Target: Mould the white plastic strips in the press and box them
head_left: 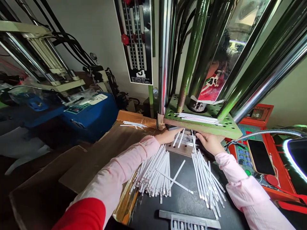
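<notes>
My left hand (169,135) reaches under the green press plate (203,126), at the left side of a metal mould (187,139); its fingertips are hidden beneath the plate. At the mould's right side is my right hand (210,142), its thumb beside thin white strips that stick out of the mould. Its other fingers are mostly out of sight. Below the hands, a large pile of white strips (155,172) fans out on the left of the black table (182,198), and another pile (206,179) lies on the right. Two loose strips cross between them.
A metal comb-like fixture (189,220) lies at the front edge. More strips (199,118) rest on the press plate and on cardboard (134,124) at left. Steel columns (165,57) flank the press. At right, a phone (261,157) lies on an orange control box (283,159).
</notes>
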A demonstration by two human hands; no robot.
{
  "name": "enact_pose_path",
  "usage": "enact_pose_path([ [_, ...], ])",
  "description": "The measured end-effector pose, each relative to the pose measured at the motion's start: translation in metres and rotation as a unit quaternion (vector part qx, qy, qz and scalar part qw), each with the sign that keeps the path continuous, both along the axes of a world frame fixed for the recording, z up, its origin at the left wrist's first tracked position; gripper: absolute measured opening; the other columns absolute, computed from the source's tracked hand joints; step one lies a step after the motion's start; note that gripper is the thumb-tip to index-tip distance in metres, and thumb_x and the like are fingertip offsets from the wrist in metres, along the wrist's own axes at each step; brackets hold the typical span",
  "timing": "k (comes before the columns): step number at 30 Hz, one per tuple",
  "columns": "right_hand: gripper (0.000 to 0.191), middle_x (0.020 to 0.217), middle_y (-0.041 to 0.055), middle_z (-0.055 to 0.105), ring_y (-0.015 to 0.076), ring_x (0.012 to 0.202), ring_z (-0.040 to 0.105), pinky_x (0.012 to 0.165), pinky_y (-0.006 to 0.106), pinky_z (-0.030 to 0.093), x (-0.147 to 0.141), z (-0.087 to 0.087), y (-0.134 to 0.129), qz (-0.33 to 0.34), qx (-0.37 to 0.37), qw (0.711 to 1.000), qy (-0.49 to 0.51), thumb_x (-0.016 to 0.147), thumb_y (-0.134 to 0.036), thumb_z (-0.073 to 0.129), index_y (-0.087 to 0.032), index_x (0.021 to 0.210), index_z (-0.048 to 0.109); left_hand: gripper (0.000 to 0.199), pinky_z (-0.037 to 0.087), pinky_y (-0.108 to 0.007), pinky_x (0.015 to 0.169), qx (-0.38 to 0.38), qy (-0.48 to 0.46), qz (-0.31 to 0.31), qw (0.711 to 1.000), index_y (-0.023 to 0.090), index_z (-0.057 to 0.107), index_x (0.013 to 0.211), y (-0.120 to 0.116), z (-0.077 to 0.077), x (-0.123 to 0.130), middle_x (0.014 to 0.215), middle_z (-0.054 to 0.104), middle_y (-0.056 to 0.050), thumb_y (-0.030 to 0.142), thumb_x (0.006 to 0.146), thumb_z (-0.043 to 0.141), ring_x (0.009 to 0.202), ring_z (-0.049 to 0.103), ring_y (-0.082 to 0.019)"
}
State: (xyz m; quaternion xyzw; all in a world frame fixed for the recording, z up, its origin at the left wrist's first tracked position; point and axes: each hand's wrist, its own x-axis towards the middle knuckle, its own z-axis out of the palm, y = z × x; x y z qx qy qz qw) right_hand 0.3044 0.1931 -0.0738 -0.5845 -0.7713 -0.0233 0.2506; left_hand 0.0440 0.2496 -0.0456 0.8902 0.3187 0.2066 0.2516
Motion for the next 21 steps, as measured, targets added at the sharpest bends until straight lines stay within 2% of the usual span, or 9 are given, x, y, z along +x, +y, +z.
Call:
enact_pose_path([
  [3, 0.048, 0.136, 0.0065, 0.064, 0.0213, 0.130, 0.057, 0.113, 0.036, 0.044, -0.009, -0.001, -0.009, 0.073, -0.016, 0.997, 0.002, 0.101, -0.042, 0.038, -0.020, 0.133, 0.065, 0.077, 0.026, -0.035, 0.123, 0.094, 0.142, -0.061, 0.983, 0.017, 0.033, 0.155, -0.016, 0.002, -0.001, 0.164, 0.030, -0.009, -0.006, 0.082, 0.041, 0.151, 0.029, -0.020],
  [5, 0.049, 0.138, 0.0065, 0.062, 0.0212, 0.132, 0.056, 0.114, 0.037, 0.043, -0.010, 0.000, -0.009, 0.091, -0.022, 0.996, 0.002, 0.101, -0.042, 0.037, -0.019, 0.133, 0.065, 0.077, 0.021, -0.036, 0.126, 0.134, 0.181, -0.055, 0.973, 0.014, 0.032, 0.155, -0.021, 0.004, 0.004, 0.164, 0.029, -0.011, -0.006, 0.081, 0.039, 0.154, 0.021, -0.018],
  [7, 0.048, 0.136, 0.0071, 0.064, 0.0229, 0.129, 0.058, 0.113, 0.040, 0.045, -0.007, 0.002, -0.008, 0.091, -0.025, 0.996, 0.001, 0.101, -0.042, 0.036, -0.020, 0.129, 0.068, 0.072, 0.023, -0.036, 0.125, 0.134, 0.179, -0.043, 0.974, 0.014, 0.035, 0.153, -0.021, 0.006, 0.010, 0.163, 0.032, -0.010, -0.006, 0.084, 0.036, 0.153, 0.024, -0.018],
  [10, 0.043, 0.129, 0.0072, 0.068, 0.0256, 0.124, 0.062, 0.109, 0.043, 0.048, 0.000, 0.006, -0.005, 0.079, -0.027, 0.997, -0.002, 0.100, -0.041, 0.040, -0.024, 0.123, 0.072, 0.068, 0.030, -0.032, 0.123, 0.105, 0.148, -0.057, 0.982, 0.015, 0.042, 0.149, -0.015, 0.010, 0.014, 0.161, 0.037, -0.009, -0.006, 0.085, 0.032, 0.149, 0.034, -0.016],
  [13, 0.042, 0.128, 0.0059, 0.069, 0.0250, 0.124, 0.062, 0.108, 0.041, 0.048, 0.002, 0.011, -0.003, 0.063, -0.024, 0.998, -0.005, 0.100, -0.040, 0.041, -0.025, 0.126, 0.071, 0.065, 0.032, -0.032, 0.122, 0.076, 0.111, -0.068, 0.989, 0.012, 0.043, 0.149, -0.011, 0.012, 0.014, 0.159, 0.039, -0.011, -0.004, 0.087, 0.034, 0.146, 0.039, -0.016],
  [17, 0.044, 0.130, 0.0071, 0.068, 0.0249, 0.124, 0.062, 0.108, 0.041, 0.048, -0.006, 0.014, 0.001, 0.042, -0.031, 0.998, -0.018, 0.100, -0.039, 0.040, -0.022, 0.128, 0.069, 0.062, 0.034, -0.035, 0.122, 0.068, 0.075, -0.043, 0.994, 0.013, 0.045, 0.148, -0.012, 0.010, 0.016, 0.157, 0.042, -0.011, -0.002, 0.089, 0.034, 0.144, 0.042, -0.019],
  [21, 0.043, 0.122, 0.0105, 0.072, 0.0267, 0.115, 0.067, 0.104, 0.042, 0.050, -0.013, 0.009, 0.006, 0.007, -0.040, 0.999, -0.031, 0.099, -0.038, 0.042, -0.019, 0.124, 0.071, 0.056, 0.036, -0.035, 0.121, 0.060, 0.064, -0.029, 0.996, 0.012, 0.049, 0.146, -0.011, 0.006, 0.021, 0.154, 0.047, -0.012, 0.002, 0.092, 0.036, 0.142, 0.046, -0.020],
])
